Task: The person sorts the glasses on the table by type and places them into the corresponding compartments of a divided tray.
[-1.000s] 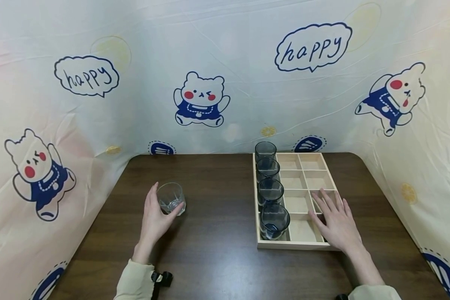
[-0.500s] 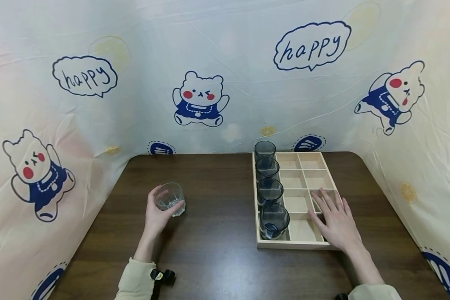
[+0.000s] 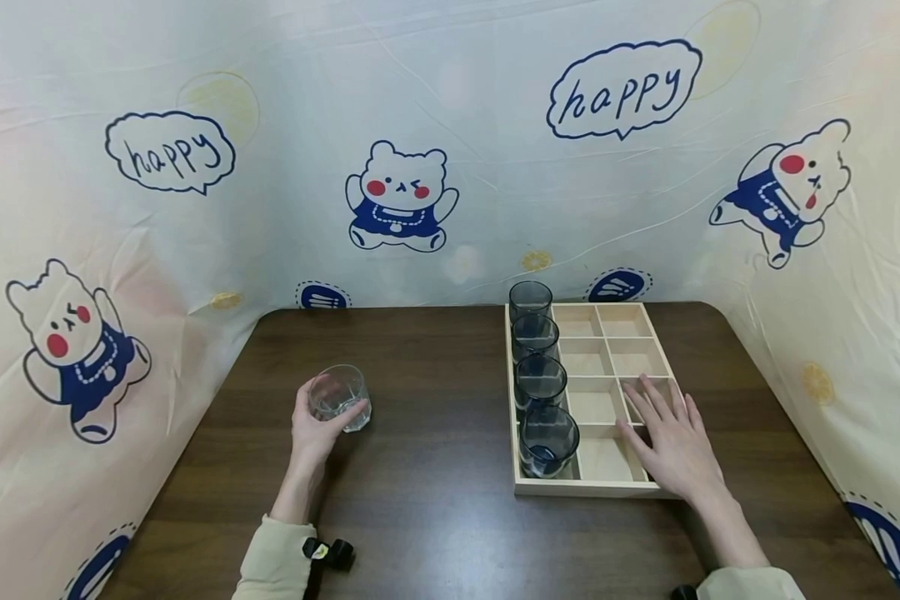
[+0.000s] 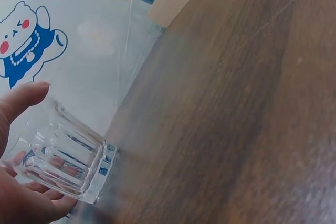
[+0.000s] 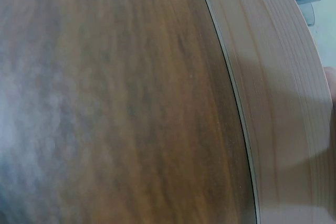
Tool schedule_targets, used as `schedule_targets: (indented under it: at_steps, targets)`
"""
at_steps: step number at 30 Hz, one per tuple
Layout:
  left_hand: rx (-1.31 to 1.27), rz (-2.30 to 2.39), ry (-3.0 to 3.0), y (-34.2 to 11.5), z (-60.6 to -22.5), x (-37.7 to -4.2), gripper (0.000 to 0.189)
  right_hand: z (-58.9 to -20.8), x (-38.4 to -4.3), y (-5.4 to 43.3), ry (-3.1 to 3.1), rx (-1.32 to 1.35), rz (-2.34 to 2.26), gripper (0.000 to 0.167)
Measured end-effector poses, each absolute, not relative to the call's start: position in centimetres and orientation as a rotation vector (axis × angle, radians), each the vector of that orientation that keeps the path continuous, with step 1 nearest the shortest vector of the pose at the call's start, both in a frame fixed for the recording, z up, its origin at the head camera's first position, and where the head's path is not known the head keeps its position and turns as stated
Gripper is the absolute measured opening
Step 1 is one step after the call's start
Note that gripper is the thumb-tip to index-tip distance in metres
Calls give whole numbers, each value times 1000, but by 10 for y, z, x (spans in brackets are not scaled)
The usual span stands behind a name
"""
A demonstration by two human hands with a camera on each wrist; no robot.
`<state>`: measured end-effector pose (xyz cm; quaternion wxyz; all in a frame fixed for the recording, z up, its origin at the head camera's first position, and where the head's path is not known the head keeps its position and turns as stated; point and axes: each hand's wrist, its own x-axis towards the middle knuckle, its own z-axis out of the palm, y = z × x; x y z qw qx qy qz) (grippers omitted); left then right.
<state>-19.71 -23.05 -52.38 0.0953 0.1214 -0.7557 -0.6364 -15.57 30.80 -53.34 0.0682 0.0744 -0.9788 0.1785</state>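
A clear drinking glass stands upright on the left part of the table. My left hand grips it from the left, thumb on the near side and fingers round behind; the left wrist view shows those fingers through the ribbed glass wall. On the right, my right hand rests with spread fingers on the near right part of a compartmented wooden tray. Several smoky grey glasses stand in the tray's left column. Part of the tray's right column is hidden under that hand.
The dark wooden table stretches between the clear glass and the tray. A printed cloth hangs round its back and sides. In the right wrist view, the tray's pale outer wall rises from the tabletop.
My left hand has closed in round the clear glass, its fingers moving from beside the rim to behind the wall. The glass has barely moved. My right hand stays on the tray.
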Motion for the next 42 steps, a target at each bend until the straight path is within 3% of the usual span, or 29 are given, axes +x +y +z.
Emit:
schedule_targets:
  at_steps: [42]
  targets:
    - [285,-1984,-2223,-179,-491,-193,75,-534,-157,308,-2944,222,528,70]
